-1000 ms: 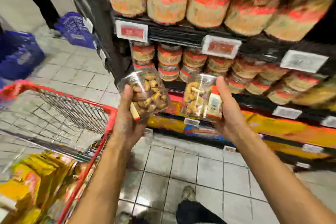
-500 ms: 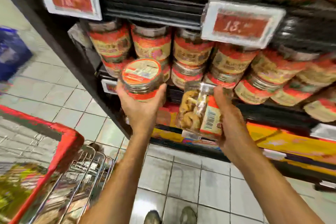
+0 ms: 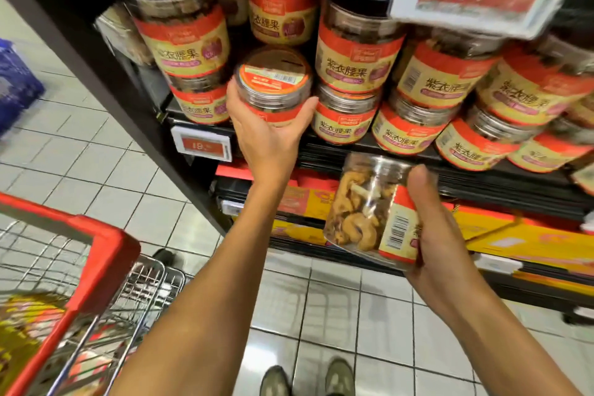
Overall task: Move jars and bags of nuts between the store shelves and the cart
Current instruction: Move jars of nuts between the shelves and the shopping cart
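Lidded nut jar (image 3: pixel 273 87) at shelf gap, clear jar (image 3: pixel 369 212) tilted below

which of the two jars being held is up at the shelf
The jar in the left hand, lid toward the camera, among the shelved jars; the right hand's jar is lower, below that shelf.

Bright even store light, motion blur and wide-angle bending toward the edges.

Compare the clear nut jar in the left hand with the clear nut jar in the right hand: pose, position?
The left hand holds its clear plastic nut jar up at the shelf among the stacked jars, lid toward the camera; the right hand holds its clear plastic nut jar lower, in front of the shelf below. The left jar shows its labelled lid; the right jar shows its side, nuts and barcode. Both have red-and-cream labels.
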The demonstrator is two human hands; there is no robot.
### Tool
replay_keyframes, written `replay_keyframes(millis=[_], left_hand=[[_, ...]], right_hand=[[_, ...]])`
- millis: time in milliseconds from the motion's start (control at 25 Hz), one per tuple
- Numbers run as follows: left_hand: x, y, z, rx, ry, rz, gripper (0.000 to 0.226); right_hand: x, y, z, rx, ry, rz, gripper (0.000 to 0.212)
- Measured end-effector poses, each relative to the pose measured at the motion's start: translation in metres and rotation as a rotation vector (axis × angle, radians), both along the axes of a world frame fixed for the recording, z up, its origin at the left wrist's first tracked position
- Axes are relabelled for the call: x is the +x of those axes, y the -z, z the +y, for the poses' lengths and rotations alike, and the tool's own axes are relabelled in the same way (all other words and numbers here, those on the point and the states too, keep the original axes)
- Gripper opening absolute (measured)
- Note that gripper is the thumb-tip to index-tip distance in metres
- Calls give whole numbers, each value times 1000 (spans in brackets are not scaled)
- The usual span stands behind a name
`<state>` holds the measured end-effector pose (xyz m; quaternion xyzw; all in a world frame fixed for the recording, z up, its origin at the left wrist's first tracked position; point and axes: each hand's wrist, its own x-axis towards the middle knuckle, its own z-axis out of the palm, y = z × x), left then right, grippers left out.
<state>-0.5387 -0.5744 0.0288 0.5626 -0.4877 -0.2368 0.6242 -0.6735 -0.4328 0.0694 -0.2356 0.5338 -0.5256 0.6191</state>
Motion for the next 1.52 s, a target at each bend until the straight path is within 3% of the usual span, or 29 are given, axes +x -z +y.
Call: replay_keyframes(millis=[80,240,320,440,520,720,880,920,1000,1080,1160,1200,1320,1400,1520], left_hand=[[2,2,-4,28,27,-31,99],[13,5,2,51,94,-180,98],[23,12,27,12,83,-257,85],[33,30,66,-115,89,-625,59],[32,38,69,-174,191,-866,55],[25,43,51,-186,172,-1043,62],[21,42,47,-132,262,-1247,61],[22,40,48,-157,289,-1219,57],[29,29,55,-207,260,-949,42],[38,7,62,-92,180,-385,29],[39,-27,68,136,367,168,33],[39,-41,70,182,497,268,38],[44,-68,70,170,668,107,57],[47,-77,70,193,549,30,62],[46,-80,66,157,319,149,79]], right_hand=[[4,-4,-3,-41,-12,-3,54],[11,-10,-20,-89,-26,20,55],[12,-12,-27,-87,-2,9,56],[13,-13,-34,-108,11,-10,44],[14,-12,-35,-130,11,-9,33],[15,-1,-40,-122,27,40,51],[19,-2,-44,-143,70,23,40],[19,-1,-45,-145,74,29,46],[23,-5,-48,-133,89,45,74],[28,-10,-52,-134,88,97,96],[38,-17,-58,-201,58,133,83],[44,-22,-61,-258,16,109,74],[57,-35,-60,-446,-153,-19,84],[57,-41,-55,-486,-251,-68,91],[60,-48,-53,-539,-313,-77,94]])
